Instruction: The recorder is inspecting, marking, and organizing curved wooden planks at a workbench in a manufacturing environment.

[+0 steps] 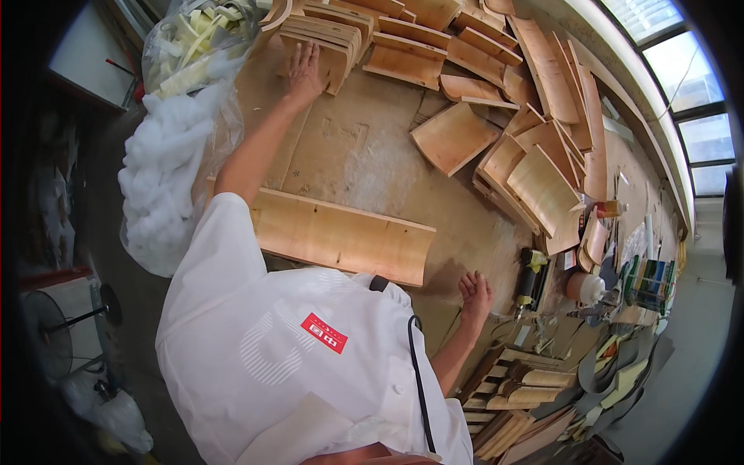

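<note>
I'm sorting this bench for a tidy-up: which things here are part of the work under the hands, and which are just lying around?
In hand:
- left hand flat on a stack of curved plywood pieces
- right hand resting on the workbench
- long curved panel in front of the person

Lying about:
- bag of white stuffing
- bag of yellow foam strips
- power tool
- floor fan

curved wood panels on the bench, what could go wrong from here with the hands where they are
1. The left hand lies flat on a leaning stack of curved panels; a push might topple the stack.
2. The long curved panel sits at the workbench edge against the person's body, untouched by either hand; leaning further could nudge it off.
3. The right hand rests open near the yellow and black power tool and clutter, which a careless sweep might knock.
</note>
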A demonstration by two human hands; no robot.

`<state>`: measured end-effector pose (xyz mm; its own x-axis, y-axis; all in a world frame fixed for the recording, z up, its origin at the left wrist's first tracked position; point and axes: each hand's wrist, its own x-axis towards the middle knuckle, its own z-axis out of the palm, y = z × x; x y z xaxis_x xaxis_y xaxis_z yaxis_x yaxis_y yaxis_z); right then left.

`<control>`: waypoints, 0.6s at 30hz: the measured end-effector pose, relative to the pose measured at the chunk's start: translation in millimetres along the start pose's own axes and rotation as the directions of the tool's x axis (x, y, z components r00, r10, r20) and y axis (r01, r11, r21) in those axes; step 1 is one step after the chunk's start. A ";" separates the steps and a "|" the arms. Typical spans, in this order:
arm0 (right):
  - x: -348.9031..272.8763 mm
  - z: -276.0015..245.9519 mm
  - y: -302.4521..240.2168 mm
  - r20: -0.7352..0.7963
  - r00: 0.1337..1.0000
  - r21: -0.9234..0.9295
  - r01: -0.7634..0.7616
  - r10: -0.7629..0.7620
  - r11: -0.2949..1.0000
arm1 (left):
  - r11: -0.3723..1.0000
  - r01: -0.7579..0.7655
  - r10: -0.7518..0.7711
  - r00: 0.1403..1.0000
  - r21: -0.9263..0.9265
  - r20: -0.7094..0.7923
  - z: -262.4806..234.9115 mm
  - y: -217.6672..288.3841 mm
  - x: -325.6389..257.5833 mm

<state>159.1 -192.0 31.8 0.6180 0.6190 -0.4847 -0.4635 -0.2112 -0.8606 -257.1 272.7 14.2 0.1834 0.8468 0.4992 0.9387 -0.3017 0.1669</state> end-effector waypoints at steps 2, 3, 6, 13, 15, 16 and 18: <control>-6.1 2.6 -0.7 0.025 1.000 0.017 -0.011 0.010 1.000 | 0.994 -0.035 0.032 0.999 0.106 0.025 -4.5 -2.3 -4.9; -8.1 -1.5 2.0 0.021 1.000 0.016 -0.016 0.015 1.000 | 0.995 -0.044 0.042 0.999 0.087 0.021 -5.4 -4.5 -3.5; -3.0 -2.4 5.5 0.010 0.999 -0.014 -0.043 0.043 0.999 | 0.995 -0.090 0.089 0.996 0.048 0.020 -11.9 -8.4 17.0; -1.3 8.2 -5.3 0.039 0.999 -0.018 -0.030 0.031 0.999 | 0.997 -0.068 0.070 0.995 -0.037 0.066 -3.5 -0.1 5.8; -3.7 4.8 -3.9 0.023 0.999 -0.021 -0.033 0.033 0.999 | 0.994 -0.105 0.105 0.992 -0.008 0.068 -3.9 -5.6 4.8; -3.9 4.2 -0.7 0.027 0.999 -0.017 -0.038 0.038 0.999 | 0.990 -0.142 0.140 0.988 0.025 0.067 -7.0 -6.7 6.3; -5.7 2.3 5.3 0.029 0.998 -0.009 -0.048 0.048 0.999 | 0.981 -0.171 0.161 0.981 0.088 0.111 -12.3 -6.6 7.2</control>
<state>151.7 -194.9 30.3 0.5761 0.6299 -0.5209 -0.4867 -0.2477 -0.8377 -265.5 275.4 27.2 0.3629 0.8306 0.4223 0.9156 -0.4021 0.0040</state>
